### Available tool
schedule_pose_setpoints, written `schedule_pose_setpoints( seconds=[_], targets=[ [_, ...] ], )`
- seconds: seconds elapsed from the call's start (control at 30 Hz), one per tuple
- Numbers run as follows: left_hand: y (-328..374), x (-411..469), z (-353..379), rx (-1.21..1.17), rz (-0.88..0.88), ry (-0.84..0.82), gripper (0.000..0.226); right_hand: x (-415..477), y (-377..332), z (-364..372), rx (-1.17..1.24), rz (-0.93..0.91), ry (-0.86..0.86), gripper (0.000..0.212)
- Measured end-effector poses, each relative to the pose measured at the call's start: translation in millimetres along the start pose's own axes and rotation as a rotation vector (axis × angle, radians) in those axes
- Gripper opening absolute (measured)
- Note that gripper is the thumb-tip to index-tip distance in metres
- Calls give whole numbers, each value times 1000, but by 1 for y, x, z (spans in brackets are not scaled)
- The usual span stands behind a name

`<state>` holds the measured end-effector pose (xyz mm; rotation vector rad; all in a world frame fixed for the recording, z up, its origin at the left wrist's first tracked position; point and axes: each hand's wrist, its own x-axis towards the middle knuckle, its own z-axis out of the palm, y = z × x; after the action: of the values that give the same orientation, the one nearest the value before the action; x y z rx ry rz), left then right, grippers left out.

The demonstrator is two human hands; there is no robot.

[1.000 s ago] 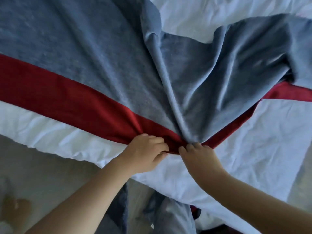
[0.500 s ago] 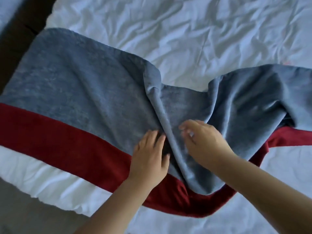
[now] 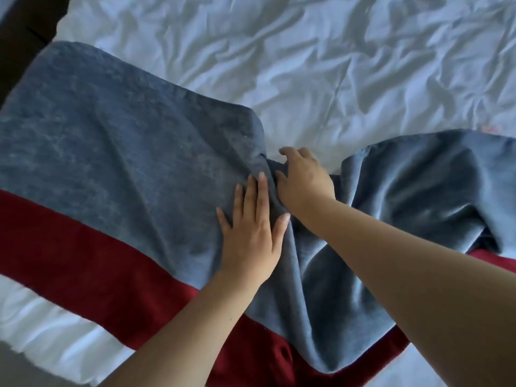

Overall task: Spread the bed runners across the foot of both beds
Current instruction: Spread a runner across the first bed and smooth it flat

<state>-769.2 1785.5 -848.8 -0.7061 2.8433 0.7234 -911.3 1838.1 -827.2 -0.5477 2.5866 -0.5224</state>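
1. I see the left hand (image 3: 251,236) flat on the blue-grey plush bed runner (image 3: 125,163), fingers straight, slightly apart
2. The right hand (image 3: 305,178) curls round a bunched ridge at its far edge
3. Right fingertips partly buried; the runner's right end is cut off
4. Red-banded, it lies rumpled across the near end of the wrinkled white duvet (image 3: 335,65)

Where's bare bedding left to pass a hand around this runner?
Bare white duvet beyond the bed runner's far edge, and a strip below its red band near left. Crowded at the middle fold, where left hand and right hand meet.
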Motion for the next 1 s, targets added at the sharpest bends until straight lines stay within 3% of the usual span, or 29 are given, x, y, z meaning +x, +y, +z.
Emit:
schedule_pose_setpoints(
  seconds=[0.13,0.27,0.37,0.47,0.53,0.63,0.73,0.87,1.0],
  targets=[
    [-4,23,-14,19,5,-19,73,10,5,0,141,27,142,22],
    [-11,40,-27,-16,11,-57,60,38,9,-24,338,183,350,25],
    [-15,50,-22,21,-8,-139,65,66,15,-45,392,225,416,28],
    [-15,52,-9,116,-5,-200,81,67,29,-38,159,82,332,33],
    [-11,53,-3,139,-30,-219,90,54,44,-16,48,-5,206,48],
    [-6,59,3,141,-81,-243,106,39,58,2,-58,31,75,77],
    [-2,63,4,130,-109,-245,112,35,51,0,-132,4,68,95],
    [3,66,1,124,-123,-259,111,32,33,-5,-288,-73,53,93],
    [14,46,11,246,-33,-232,102,29,-7,14,-361,-398,106,87]
  ],
)
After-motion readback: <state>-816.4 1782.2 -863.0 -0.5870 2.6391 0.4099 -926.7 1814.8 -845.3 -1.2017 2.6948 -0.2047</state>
